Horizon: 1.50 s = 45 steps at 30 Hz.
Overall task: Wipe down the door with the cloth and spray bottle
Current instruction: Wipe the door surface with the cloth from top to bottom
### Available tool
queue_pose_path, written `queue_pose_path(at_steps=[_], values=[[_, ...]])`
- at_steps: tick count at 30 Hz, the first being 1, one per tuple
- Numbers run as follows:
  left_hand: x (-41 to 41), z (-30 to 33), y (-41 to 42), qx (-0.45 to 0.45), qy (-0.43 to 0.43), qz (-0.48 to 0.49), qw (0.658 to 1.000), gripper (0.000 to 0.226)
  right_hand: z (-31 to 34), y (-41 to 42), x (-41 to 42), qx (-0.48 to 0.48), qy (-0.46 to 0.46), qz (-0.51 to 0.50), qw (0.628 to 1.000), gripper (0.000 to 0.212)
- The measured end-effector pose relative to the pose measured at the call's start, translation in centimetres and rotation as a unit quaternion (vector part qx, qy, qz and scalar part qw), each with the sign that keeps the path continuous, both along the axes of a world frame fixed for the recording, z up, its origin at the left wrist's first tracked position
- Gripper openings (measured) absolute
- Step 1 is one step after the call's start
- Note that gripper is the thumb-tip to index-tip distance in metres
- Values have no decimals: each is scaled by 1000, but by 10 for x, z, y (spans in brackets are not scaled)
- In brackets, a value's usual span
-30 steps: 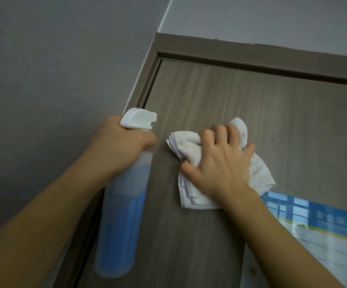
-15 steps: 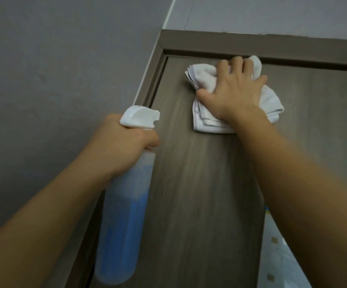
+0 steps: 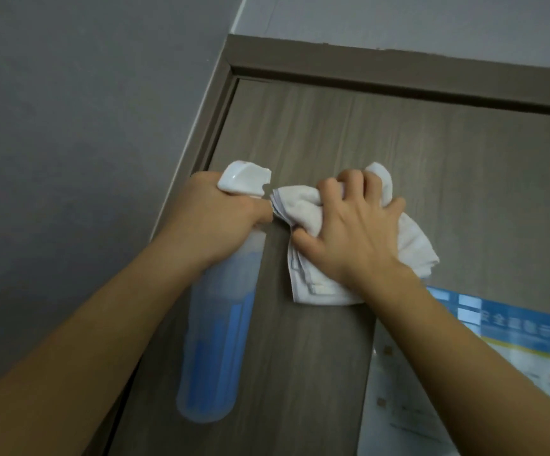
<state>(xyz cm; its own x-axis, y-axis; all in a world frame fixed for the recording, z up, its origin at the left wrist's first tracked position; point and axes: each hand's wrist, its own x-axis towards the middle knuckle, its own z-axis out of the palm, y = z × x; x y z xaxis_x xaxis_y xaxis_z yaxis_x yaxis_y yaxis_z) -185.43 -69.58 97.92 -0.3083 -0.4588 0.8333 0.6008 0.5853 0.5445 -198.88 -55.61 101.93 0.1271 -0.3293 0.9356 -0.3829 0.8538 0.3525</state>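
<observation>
Against the wood-grain door (image 3: 349, 133), hands gripping: left (image 3: 214, 218) spray bottle (image 3: 216, 340), right (image 3: 352, 232) cloth (image 3: 303, 205).

Indoor corridor or room of an institutional building, likely office or dormitory. Grey-brown wood-grain door (image 3: 349, 133) in matching frame (image 3: 366, 65). Plain grey painted wall (image 3: 69, 110) left of door. Printed notice (image 3: 504, 350), blue header, Chinese characters, stuck on door's lower right.

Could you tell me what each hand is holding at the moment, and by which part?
The left hand grips the spray bottle by its neck; the right hand bunches the white cloth around its upper folds.
</observation>
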Motion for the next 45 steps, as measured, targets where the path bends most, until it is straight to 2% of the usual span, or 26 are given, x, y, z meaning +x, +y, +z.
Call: queue_pose_path(at_steps=[4, 10, 13, 16, 21, 25, 29, 33, 36, 41, 45], values=[[-4, 7, 1, -5, 13, 4, 1000, 25, 59, -8, 1, -31, -28, 3, 999, 63], [-1, 0, -12, -5, 2, 7, 1000, 31, 145, -27, 5, -90, -50, 14, 995, 69], [2, -1, -15, 11, -5, 12, 1000, 43, 137, -27, 3, -84, -29, 18, 996, 67], [2, 3, -17, 39, -23, 15, 999, 44, 104, -18, 0, -58, -7, 19, 998, 63], [9, 26, -16, 71, -7, 6, 997, 25, 49, 7, -8, -28, 21, 12, 999, 57], [17, 52, -15, 82, 5, 19, 996, 14, 16, 29, -13, -39, 28, 19, 999, 56], [20, 59, -20, 74, -14, 25, 997, 33, 2, 34, -13, -46, 25, 17, 998, 55], [14, 52, -33, 92, -19, 23, 995, 23, 10, 21, -9, -37, 23, 7, 999, 53], [10, 47, -40, 88, -16, 25, 996, 30, 27, -2, -2, -19, 21, -3, 1000, 55], [20, 43, -59, 115, 52, 5, 992, 29, 78, -50, 10, -13, 5, 10, 1000, 60], [23, 37, -58, 87, 25, 7, 996, 15, 132, -95, 19, -25, -16, 19, 999, 67]])
